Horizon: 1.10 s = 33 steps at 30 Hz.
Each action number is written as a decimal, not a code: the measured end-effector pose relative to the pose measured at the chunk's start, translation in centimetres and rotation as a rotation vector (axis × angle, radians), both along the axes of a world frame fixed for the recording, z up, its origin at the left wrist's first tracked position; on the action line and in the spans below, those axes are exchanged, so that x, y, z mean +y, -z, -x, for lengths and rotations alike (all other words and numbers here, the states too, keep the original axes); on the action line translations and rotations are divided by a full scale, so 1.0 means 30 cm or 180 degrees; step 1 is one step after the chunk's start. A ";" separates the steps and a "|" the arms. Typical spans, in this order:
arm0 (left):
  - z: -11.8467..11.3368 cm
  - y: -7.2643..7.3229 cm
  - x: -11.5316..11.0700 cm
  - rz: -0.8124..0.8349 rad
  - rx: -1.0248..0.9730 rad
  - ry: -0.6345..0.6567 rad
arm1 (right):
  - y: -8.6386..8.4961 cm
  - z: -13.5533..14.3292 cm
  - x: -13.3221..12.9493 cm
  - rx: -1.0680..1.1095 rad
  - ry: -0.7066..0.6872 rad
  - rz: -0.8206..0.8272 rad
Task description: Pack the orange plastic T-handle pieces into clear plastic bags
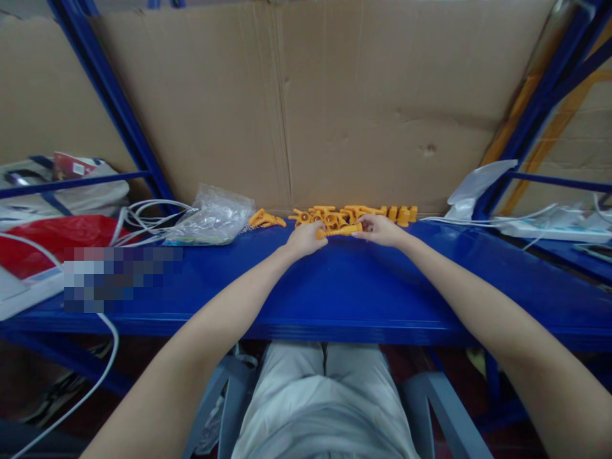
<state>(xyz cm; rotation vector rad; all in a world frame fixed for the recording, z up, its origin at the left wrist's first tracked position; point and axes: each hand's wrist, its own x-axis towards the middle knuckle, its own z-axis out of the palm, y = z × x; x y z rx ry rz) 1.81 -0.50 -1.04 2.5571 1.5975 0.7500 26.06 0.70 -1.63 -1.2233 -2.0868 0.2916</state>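
Note:
A yellow-orange plastic piece with ridges like a screw thread (343, 231) lies level between my two hands, just above the blue tabletop. My left hand (306, 240) has its fingers closed around the left end. At the other end, my right hand (381, 230) pinches it with thumb and fingers. Directly behind is a pile of yellow-orange plastic parts (329, 215), partly hidden by my hands. Several short yellow-orange cylindrical pieces (400, 214) stand in a row to its right. A yellow-orange clamp-like part (268, 219) lies left of the pile.
The blue tabletop (354, 287) backs onto a cardboard wall (363, 102). To the left are a clear plastic bag (215, 213), white cables (153, 220) and a red bag (86, 239). A white power strip (549, 228) lies at right, near the blue shelf post (521, 127).

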 end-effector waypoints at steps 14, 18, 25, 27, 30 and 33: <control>0.017 -0.017 0.003 -0.0362 0.0182 -0.0031 | -0.061 -0.021 -0.032 0.0714 -0.0425 0.1080; 0.023 -0.013 0.004 -0.0446 0.0207 -0.0004 | -0.078 -0.004 -0.072 0.0548 -0.0385 0.1375; 0.030 -0.010 0.014 -0.0359 0.0316 -0.0036 | -0.064 0.029 -0.087 0.0621 -0.0189 0.1670; 0.033 -0.012 0.013 -0.0350 0.0295 -0.0021 | -0.059 0.032 -0.083 0.0652 -0.0164 0.1683; 0.034 -0.015 0.012 -0.0354 0.0243 0.0008 | -0.053 0.031 -0.076 0.0685 -0.0094 0.1748; 0.034 -0.014 0.017 -0.0368 0.0199 0.0024 | -0.044 0.021 -0.058 0.0606 -0.0155 0.1621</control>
